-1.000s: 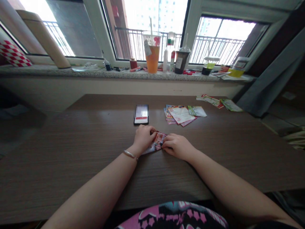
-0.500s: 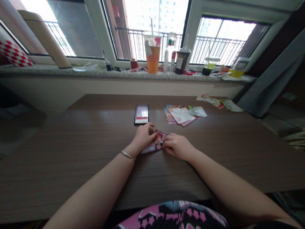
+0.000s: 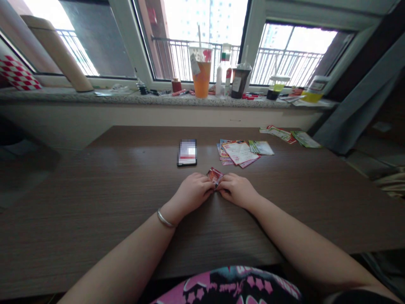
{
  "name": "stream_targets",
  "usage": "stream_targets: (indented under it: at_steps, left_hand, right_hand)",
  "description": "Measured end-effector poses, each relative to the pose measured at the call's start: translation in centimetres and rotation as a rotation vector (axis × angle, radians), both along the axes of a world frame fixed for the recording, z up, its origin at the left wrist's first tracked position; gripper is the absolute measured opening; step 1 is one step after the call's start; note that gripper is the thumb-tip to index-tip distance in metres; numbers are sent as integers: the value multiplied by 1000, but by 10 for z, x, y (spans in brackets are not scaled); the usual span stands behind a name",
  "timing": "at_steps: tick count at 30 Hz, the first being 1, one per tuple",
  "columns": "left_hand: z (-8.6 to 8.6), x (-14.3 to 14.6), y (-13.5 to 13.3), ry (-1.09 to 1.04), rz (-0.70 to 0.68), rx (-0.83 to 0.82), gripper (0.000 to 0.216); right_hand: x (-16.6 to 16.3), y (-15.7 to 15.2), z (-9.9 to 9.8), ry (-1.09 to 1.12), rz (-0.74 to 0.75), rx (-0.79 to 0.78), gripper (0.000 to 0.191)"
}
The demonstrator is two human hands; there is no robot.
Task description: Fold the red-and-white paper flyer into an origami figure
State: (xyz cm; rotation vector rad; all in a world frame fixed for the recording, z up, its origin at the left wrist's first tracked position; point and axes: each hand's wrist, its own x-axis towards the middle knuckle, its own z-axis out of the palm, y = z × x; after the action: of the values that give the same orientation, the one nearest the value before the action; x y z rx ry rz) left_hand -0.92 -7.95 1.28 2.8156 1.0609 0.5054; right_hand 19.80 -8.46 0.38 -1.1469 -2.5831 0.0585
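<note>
Between my two hands is a red printed paper flyer point(image 3: 215, 175), folded small, its upper corner pointing away from me. My left hand point(image 3: 195, 191), with a silver bangle at the wrist, is closed on the flyer's left side and hides much of it. Fingers of my right hand point(image 3: 237, 189) pinch the right side, and the fingertips of both hands nearly meet at the near edge. A phone point(image 3: 187, 153) lies flat just beyond my left hand, its screen lit and blurred.
Several printed leaflets point(image 3: 239, 152) lie overlapping at the right of the phone. More leaflets point(image 3: 281, 134) rest near the table's far right corner. Behind the wooden table point(image 3: 95, 202), the windowsill point(image 3: 120, 98) carries an orange drink cup point(image 3: 201, 78), a dark drink cup point(image 3: 239, 82) and bottles.
My left hand has turned palm down and moved right and slightly nearer, closing toward my right hand. Less of the flyer shows, and it looks folded smaller.
</note>
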Motion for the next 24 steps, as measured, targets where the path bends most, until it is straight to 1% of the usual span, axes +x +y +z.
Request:
stream_targets:
  at_steps: [5, 9, 15, 20, 24]
  left_hand:
    - [-6, 0, 5, -3, -23, -7, 17]
    - [-4, 2, 3, 46, -9, 21, 18]
    - [-5, 3, -4, 126, -50, 96, 29]
    - [-7, 2, -8, 141, -48, 97, 32]
    - [-4, 1, -10, 156, -34, 66, 38]
  right_hand:
    - [1, 1, -1, 1, -14, 6, 16]
    - [1, 1, -1, 9, -18, 3, 16]
    - [2, 2, -1, -17, -22, 3, 15]
    - [6, 5, -2, -50, 33, 9, 16]
    - [8, 6, 0, -72, 61, 18, 19]
